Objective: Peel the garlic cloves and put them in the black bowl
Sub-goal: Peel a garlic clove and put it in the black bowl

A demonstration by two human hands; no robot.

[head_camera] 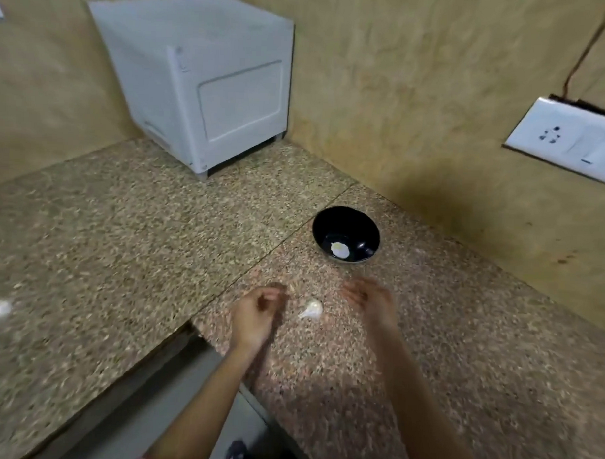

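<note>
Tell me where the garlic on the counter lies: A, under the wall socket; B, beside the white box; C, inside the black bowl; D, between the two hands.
D: the garlic lies on the counter between the left hand and the right hand.

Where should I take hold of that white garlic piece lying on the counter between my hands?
Pinch the garlic piece across its rounded, fatter end, which points up-right toward the black bowl; the thin tail points down-left and offers a poorer grip. It lies flat on the counter, so coming from above seems best. The right hand looks open.
</note>
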